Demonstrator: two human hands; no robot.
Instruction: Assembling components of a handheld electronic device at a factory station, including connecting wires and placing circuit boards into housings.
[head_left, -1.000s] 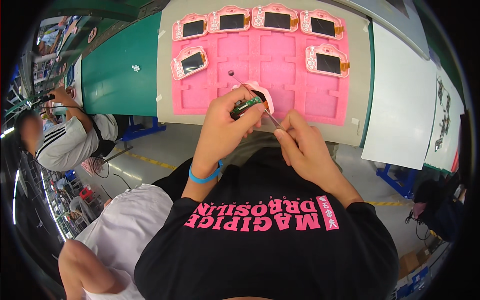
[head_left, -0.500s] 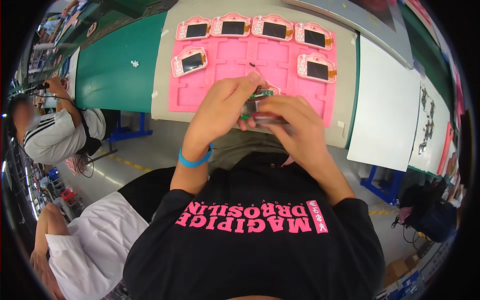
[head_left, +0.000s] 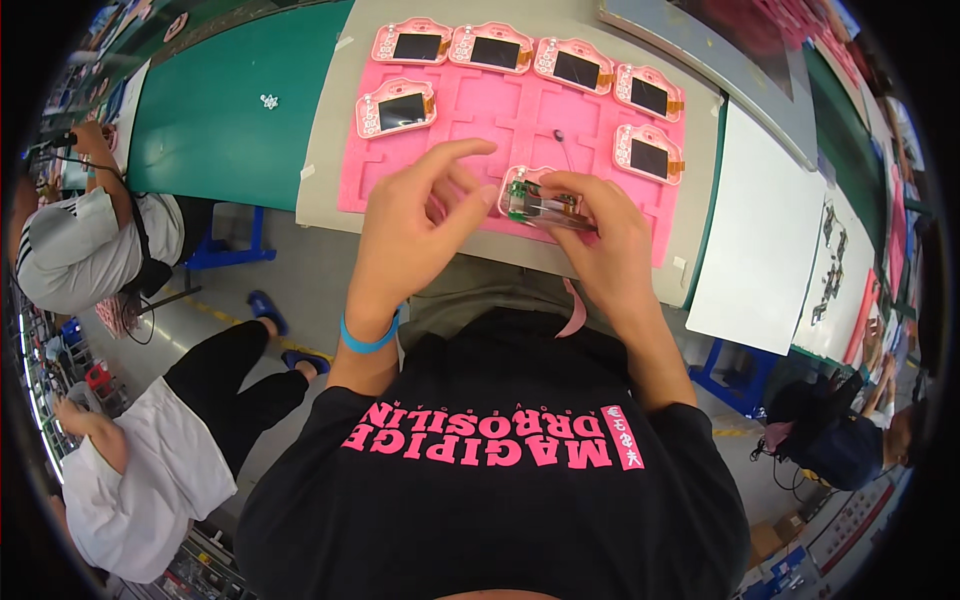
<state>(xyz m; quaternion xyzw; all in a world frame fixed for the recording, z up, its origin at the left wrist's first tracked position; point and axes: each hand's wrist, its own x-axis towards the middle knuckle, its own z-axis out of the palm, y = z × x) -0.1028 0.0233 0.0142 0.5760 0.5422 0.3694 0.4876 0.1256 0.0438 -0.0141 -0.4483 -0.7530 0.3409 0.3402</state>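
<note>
My right hand (head_left: pixel 603 218) pinches a pink device housing (head_left: pixel 507 184) by its right side. A green circuit board (head_left: pixel 519 200) shows in it, and a flat, shiny part, perhaps a screen, tilts over it under my fingers. From the housing a thin wire runs up to a small dark round part (head_left: pixel 559 134) above the pink foam tray (head_left: pixel 487 97). Just left of the housing, my left hand (head_left: pixel 422 225) is empty, its fingers spread and curved, with the thumb tip close to the housing's edge. A blue band circles my left wrist.
Several pink housings with dark screens, such as this one (head_left: pixel 396 108), lie along the tray's far and side edges. A small white part (head_left: pixel 269 101) sits on the green mat (head_left: pixel 225 110). White boards (head_left: pixel 757 220) stand at the right. Other people are at the left and lower right.
My left hand has let go of the housing and moved left, its fingers opening. My right hand keeps hold of it. The view has shifted, and the person in white at the left has moved.
</note>
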